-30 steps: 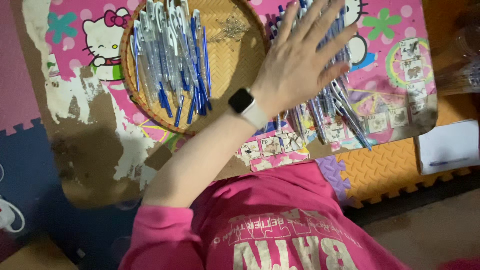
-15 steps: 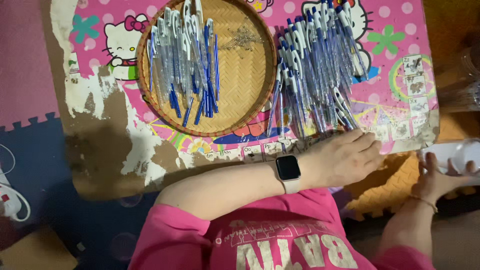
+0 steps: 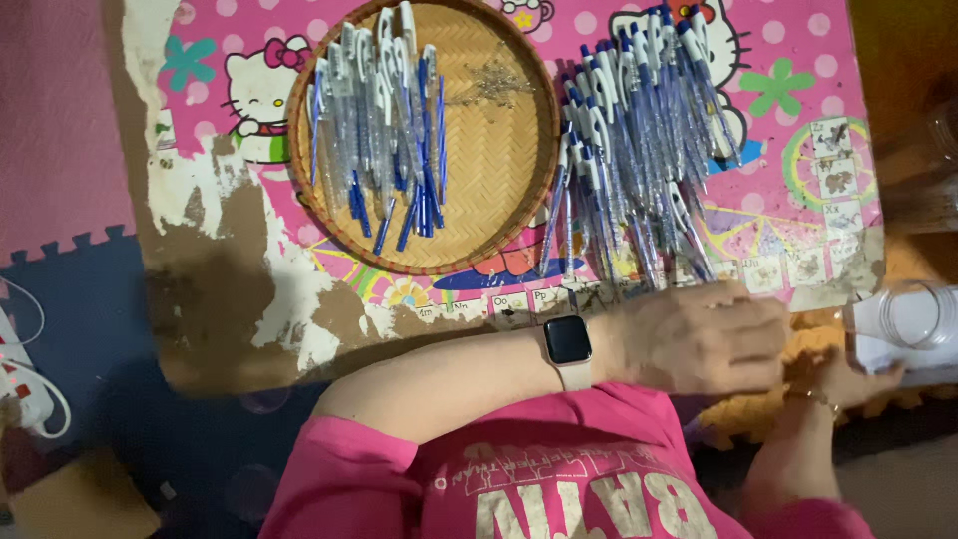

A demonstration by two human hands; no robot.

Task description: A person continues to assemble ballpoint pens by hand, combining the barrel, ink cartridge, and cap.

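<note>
Pink worn tabletop point(image 3: 215, 299) is strewn with pens point(image 3: 639, 150) at upper right, from which the left hand point(image 3: 699, 339) has been drawn back to lower right, curled, contents hidden, beside the right hand point(image 3: 833, 379), its grip unseen, by a clear cup point(image 3: 910, 314).

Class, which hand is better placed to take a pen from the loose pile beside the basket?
Probably left. The left hand, with the watch, lies just under the loose pile; the right hand sits farther off by a clear cup.
</note>
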